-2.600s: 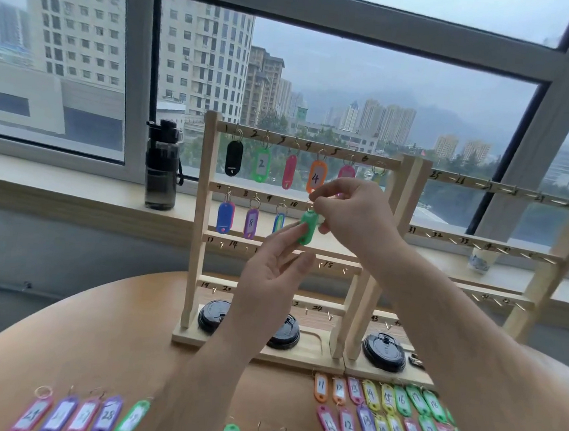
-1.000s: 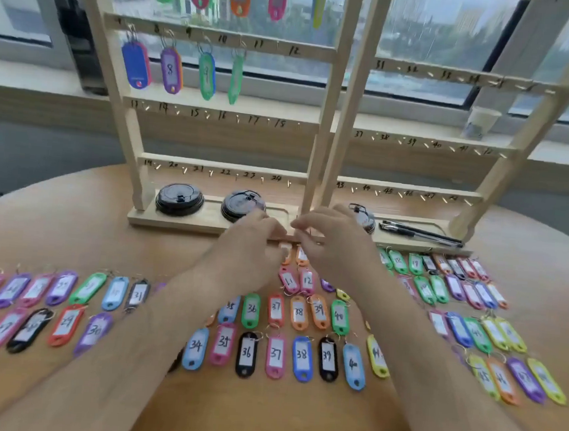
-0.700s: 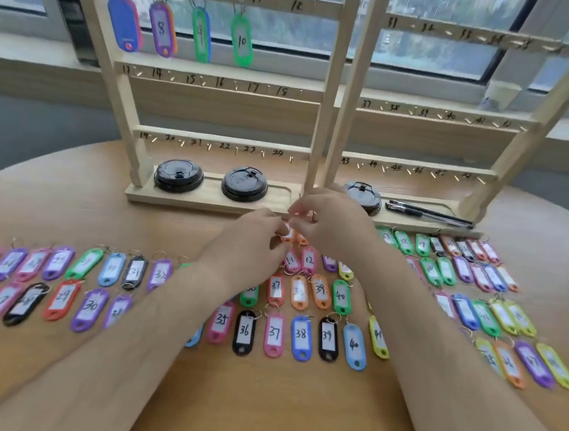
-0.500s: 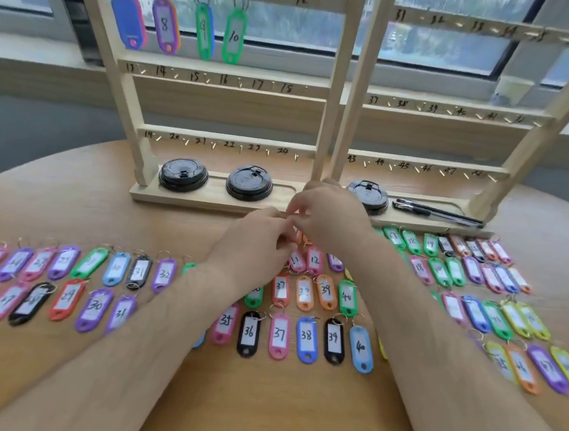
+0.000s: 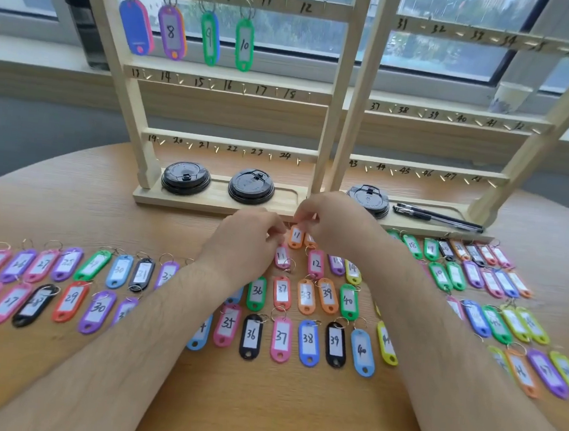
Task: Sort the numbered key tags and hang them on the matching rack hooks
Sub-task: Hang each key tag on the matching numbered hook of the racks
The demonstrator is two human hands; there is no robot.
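- Left hand [image 5: 246, 243]: low over the bench [image 5: 260, 402], in front of the rack base. Fingers are curled, with the tips just beside the left edge of the orange tag 11 [image 5: 296, 237]. Whether this grip holds the tag cannot be told.
- Right hand [image 5: 334, 224]: facing the left hand. Thumb and forefinger are closed in a pinch at the ring end of the orange tag 11.
- Orange tag 11: between the two hands, just in front of the left rack [image 5: 336, 82], at or close to the bench surface.
- Pink tag 11 [image 5: 282, 257] and pink tag 12 [image 5: 316, 262] lie on the bench just nearer than the orange one.
- Left rack, upper visible bar: a blue tag [image 5: 136, 27], tag 8 [image 5: 171, 33], tag 9 [image 5: 210, 38] and tag 10 [image 5: 244, 45] hang there. The places marked 11 [image 5: 266, 1] and 12 are bare.
- Right rack [image 5: 363, 84]: its visible hooks carry no tags.
- Many coloured numbered tags lie in rows on the bench, on both sides of the forearms.
- Rack bases: three black lids [image 5: 186, 177] and pens [image 5: 437, 218].
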